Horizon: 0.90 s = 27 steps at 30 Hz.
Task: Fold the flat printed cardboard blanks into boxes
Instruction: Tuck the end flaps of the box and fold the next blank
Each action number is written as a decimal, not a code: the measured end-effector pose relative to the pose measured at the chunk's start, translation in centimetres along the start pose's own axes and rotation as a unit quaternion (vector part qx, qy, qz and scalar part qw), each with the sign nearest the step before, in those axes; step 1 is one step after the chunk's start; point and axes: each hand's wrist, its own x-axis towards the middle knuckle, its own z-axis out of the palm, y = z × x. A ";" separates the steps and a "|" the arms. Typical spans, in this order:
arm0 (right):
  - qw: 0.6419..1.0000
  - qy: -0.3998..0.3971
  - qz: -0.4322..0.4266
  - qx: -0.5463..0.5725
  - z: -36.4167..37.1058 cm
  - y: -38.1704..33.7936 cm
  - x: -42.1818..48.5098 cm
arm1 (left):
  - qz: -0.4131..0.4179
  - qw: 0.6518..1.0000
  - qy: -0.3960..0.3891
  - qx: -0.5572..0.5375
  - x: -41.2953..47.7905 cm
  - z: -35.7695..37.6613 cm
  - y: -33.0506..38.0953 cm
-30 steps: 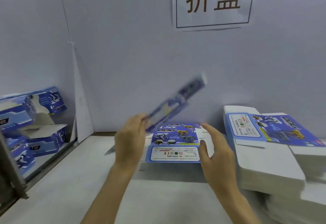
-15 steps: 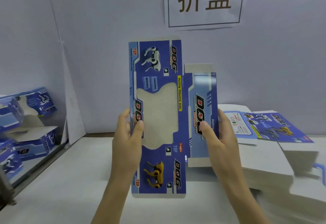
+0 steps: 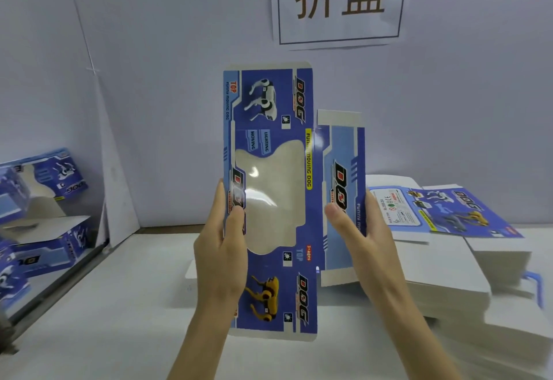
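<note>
1. Two hands hold one flat blue box blank (image 3: 270, 200) upright between them, printed side toward the person.
2. Left hand (image 3: 220, 248) grips the blank's left edge, thumb on the front beside the clear window.
3. Right hand (image 3: 363, 239) clasps the narrower right panel, thumb in front, fingers behind.
4. Stacked blanks (image 3: 443, 260) lie just right of the right hand.
5. Folded boxes (image 3: 42, 194) sit well left of the left hand.
6. Overhead, a paper sign (image 3: 339, 1) hangs on the wall.

A blank (image 3: 270, 200) stands upright between the left hand (image 3: 220, 248) and right hand (image 3: 363, 242), above the table (image 3: 119, 304). Stacked blanks (image 3: 443, 260) lie right, folded boxes (image 3: 42, 200) left, a sign (image 3: 339, 1) on the wall behind.
</note>
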 end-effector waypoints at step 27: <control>0.987 -0.090 0.134 0.024 -2.0 -0.8 0.2 | -0.120 0.987 -0.094 -0.054 1.2 -2.1 -0.2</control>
